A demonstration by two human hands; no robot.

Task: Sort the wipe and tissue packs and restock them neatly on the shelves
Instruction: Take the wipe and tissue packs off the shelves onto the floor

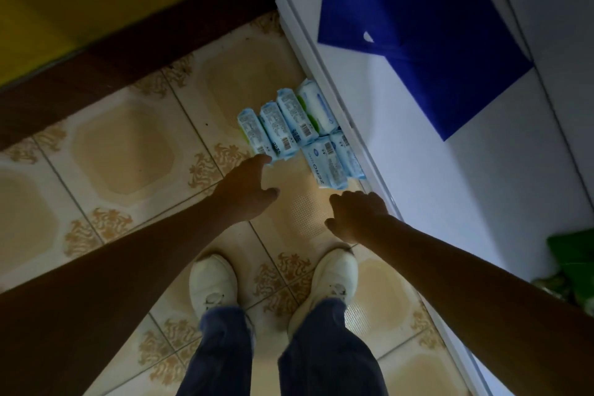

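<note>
While both arms are held down over tiled floor (128,145), wipe packs (289,125) are seen lying in cluster at frame centre, tight against edge of white shelf (434,186). Left hand (246,191) is held at cluster's lower left, fingers (262,161) straight, loosely spread, tips at nearest pack; contact cannot be told. Right hand (358,212) is held below cluster, fingers loosely curled, nothing gripped. Blue bag (418,26) is laid on shelf, upper right.

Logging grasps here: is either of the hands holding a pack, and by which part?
Nothing is held. The left hand reaches to the near end of the leftmost wipe pack without gripping it; the right hand hovers empty.
</note>
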